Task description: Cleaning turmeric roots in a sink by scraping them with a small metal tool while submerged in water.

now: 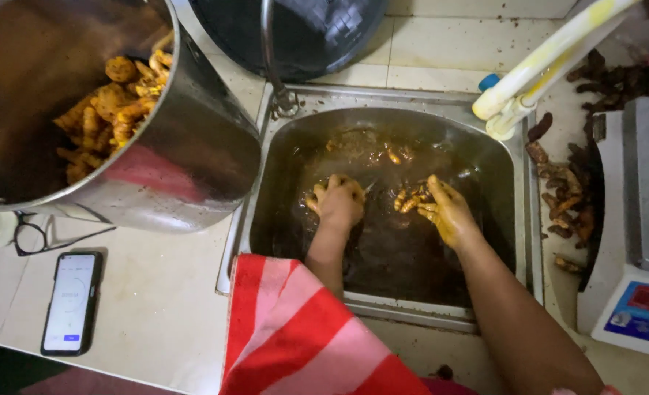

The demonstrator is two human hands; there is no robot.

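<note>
Roots [410, 199]: small yellow-orange pieces, in muddy water at the middle of the sink [511, 190].
Right hand [449, 212]: in the sink, stained yellow, fingers curled loosely round the roots; touching them.
Left hand [337, 201]: in the sink, left of the roots, fingers bent down into the water; whether it grips anything cannot be told.
Risk, judged: murky water hides loose pieces, so some may slip from wet fingers or be left at the bottom; splashing could carry yellow stain over the sink rim.
Cloth [295, 333]: red and pink stripes, draped over the near sink edge; close enough to catch splashes.
Pot [185, 157]: large steel, left of the sink, holding cleaned yellow roots.
Phone [72, 301]: flat on the counter, far left of the sink, screen lit white with a small blue bar; exposed to drips.
Scale [643, 234]: right of the sink, white body, blue panel with red display.
Unwashed roots [569, 197]: dark, heaped between sink and scale.
</note>
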